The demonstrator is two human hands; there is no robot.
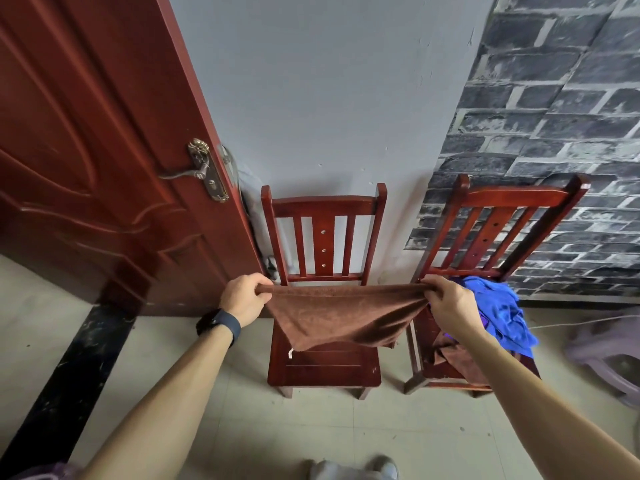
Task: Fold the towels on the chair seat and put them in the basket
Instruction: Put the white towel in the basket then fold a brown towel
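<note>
I hold a brown towel (341, 317) stretched in the air over the seat of the middle red wooden chair (325, 365). My left hand (244, 297) pinches its left top corner and my right hand (450, 301) pinches the right one. The towel hangs down and sags toward the seat. On the right chair (502, 216) lie a blue towel (498, 311) and another brown towel (457, 358), bunched up. No basket is in view.
A red-brown door (104, 150) stands open at the left. Grey wall and dark brick-pattern wallpaper (554, 116) are behind the chairs. A pale plastic stool (613, 358) sits at the right edge. My shoes (353, 469) show at the bottom on the tiled floor.
</note>
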